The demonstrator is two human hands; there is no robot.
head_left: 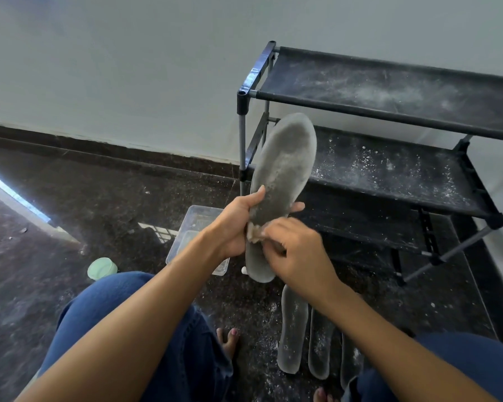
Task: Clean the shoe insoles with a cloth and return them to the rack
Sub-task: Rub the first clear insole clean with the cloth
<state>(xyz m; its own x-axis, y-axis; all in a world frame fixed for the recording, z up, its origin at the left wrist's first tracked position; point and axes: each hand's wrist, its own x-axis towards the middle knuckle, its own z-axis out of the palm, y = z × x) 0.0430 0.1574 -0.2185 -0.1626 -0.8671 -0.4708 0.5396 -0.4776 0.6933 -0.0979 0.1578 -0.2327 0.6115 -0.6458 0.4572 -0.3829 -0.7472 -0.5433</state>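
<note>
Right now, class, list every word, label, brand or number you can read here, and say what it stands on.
None can be read.
Insole: no print, only dust.
Rack: no label showing.
Tub and green lid: no visible writing.

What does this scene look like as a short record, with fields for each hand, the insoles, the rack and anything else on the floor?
left hand: grips the held insole at its middle
right hand: presses a cloth against that insole
held insole: grey, dusty, toe end up
floor insoles: three visible, side by side by the right leg
rack: dark shelves dusted white, no insoles on them
plastic container: clear, on the floor behind the left hand
green lid: by the left knee
</note>
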